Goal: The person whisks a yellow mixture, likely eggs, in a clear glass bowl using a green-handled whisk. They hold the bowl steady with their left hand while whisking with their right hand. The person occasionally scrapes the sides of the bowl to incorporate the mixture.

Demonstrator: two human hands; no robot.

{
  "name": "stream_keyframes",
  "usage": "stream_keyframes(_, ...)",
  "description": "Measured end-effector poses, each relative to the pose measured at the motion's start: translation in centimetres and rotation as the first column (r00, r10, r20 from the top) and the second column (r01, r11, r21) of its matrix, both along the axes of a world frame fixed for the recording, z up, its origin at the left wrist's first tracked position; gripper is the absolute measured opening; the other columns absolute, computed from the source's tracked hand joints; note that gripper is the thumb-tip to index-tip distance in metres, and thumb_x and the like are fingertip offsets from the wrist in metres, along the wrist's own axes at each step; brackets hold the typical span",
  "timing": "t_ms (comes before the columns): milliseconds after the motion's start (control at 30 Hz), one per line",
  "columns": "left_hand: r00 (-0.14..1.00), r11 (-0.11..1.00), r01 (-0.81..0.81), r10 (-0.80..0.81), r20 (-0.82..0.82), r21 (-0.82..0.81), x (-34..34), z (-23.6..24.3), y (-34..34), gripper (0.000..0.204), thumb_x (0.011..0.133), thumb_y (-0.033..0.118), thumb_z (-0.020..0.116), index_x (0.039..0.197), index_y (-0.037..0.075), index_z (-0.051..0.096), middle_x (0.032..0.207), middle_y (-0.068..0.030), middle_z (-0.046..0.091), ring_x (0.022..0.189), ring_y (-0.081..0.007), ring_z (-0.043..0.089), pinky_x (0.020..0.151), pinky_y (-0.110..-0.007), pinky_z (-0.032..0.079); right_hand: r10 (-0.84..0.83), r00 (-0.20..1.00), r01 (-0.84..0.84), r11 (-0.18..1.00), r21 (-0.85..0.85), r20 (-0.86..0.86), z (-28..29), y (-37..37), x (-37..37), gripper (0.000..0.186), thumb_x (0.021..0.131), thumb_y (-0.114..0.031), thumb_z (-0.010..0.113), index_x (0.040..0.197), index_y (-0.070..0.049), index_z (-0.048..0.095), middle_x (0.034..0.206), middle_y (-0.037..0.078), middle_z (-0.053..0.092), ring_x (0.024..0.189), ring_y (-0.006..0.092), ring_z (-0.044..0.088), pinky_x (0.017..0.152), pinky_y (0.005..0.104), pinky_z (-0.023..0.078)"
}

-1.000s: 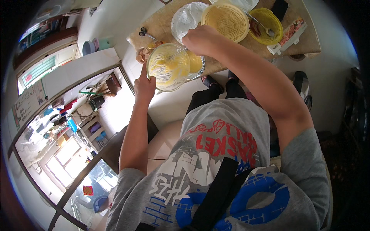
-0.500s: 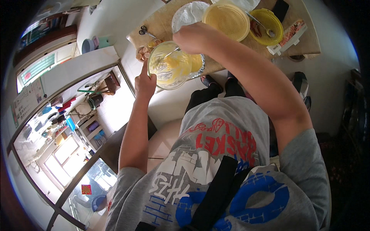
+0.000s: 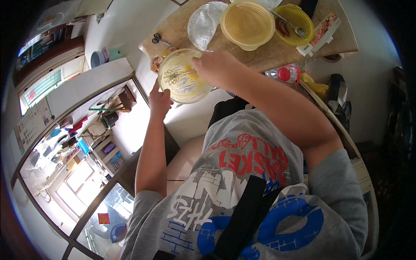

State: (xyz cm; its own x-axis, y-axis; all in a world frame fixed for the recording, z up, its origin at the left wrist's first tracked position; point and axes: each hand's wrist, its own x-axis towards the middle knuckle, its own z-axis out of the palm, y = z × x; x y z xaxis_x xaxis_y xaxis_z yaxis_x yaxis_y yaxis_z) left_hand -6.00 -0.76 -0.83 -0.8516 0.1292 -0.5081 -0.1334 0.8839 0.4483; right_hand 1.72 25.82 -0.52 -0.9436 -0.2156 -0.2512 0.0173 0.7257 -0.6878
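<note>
A clear glass bowl (image 3: 189, 92) with pale yellow streaks of batter inside is at the near left edge of the table. My left hand (image 3: 160, 103) is closed on the bowl's near-left side, thumb against the glass and index finger along the outside. In my right hand (image 3: 216, 67), pinched by its handle, is a metal whisk (image 3: 172, 77). The whisk's wire loops lie inside the bowl against its left part, with yellow mixture around them. Eggshells (image 3: 155, 64) are beside the bowl, partly hidden by it.
Behind the bowl, the table (image 3: 175, 32) holds black scissors (image 3: 159, 39), a white cloth-like sheet (image 3: 203, 24), a cream colander (image 3: 248, 25), a yellow basket (image 3: 299, 38) with a spoon, and a long box (image 3: 323, 34). A red-capped bottle (image 3: 284, 74) stands below the table's near edge.
My right hand has come nearer to me and the whisk now points left, its loops in view. The foil-edged container of yellow mixture beside the bowl is now hidden. The view has shifted slightly.
</note>
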Motion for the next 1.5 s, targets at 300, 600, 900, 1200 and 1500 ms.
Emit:
stream_keyframes(300,0.998,0.999,-0.051,0.051,-0.039,0.005,0.4,0.6,1.0,0.064,0.088,0.006,0.049,0.151,0.012,0.042,0.067,-0.0121,0.067,0.048,-0.016,0.062,0.042,-0.031,0.049,-0.108,0.989,0.148,0.83,-0.538,0.105,-4.8,-7.1,7.9,0.036,0.079,0.0,0.061,0.109,0.01,0.045,0.08,0.033,0.064,0.08,0.0475,0.066,0.072,0.052,0.053)
stream_keyframes(600,0.994,0.997,-0.063,0.06,-0.088,-0.041,0.6,0.7,0.9,0.06,0.088,0.006,0.049,0.147,0.011,0.045,0.065,-0.0132,0.067,0.048,-0.017,0.063,0.041,-0.032,0.049,-0.327,0.916,0.4,0.699,-0.592,0.234,-5.3,-9.4,7.1,0.024,0.085,0.0,0.057,0.104,0.006,0.044,0.091,0.035,0.06,0.087,0.0513,0.061,0.077,0.054,0.049)
stream_keyframes(900,0.993,0.994,-0.106,0.105,-0.059,-0.016,0.7,0.5,1.3,0.058,0.089,0.006,0.05,0.147,0.008,0.045,0.064,-0.0128,0.066,0.048,-0.0166,0.063,0.042,-0.031,0.049,-0.421,0.904,0.396,0.753,-0.525,0.079,-6.1,-10.6,7.3,0.031,0.082,0.0,0.057,0.11,0.005,0.045,0.088,0.031,0.06,0.083,0.0484,0.064,0.072,0.0527,0.054)
stream_keyframes(1200,0.989,0.99,-0.141,0.141,-0.041,0.017,0.5,-0.7,1.3,0.058,0.088,0.006,0.051,0.146,0.009,0.047,0.067,-0.0117,0.067,0.049,-0.0156,0.063,0.042,-0.031,0.049,-0.393,0.919,0.358,0.8,-0.482,0.03,-6.2,-10.1,7.4,0.035,0.08,0.001,0.058,0.114,0.003,0.049,0.098,0.028,0.059,0.08,0.0447,0.065,0.069,0.0495,0.055)
stream_keyframes(1500,0.989,0.99,-0.14,0.14,-0.05,0.005,0.4,0.0,2.1,0.051,0.092,0.007,0.051,0.142,0.006,0.049,0.068,-0.0105,0.065,0.049,-0.0146,0.061,0.041,-0.029,0.046,-0.231,0.972,0.209,0.931,-0.3,-0.038,-4.3,-7.6,7.9,0.038,0.084,-0.005,0.061,0.12,-0.004,0.051,0.102,0.021,0.057,0.082,0.0378,0.068,0.067,0.0466,0.056)
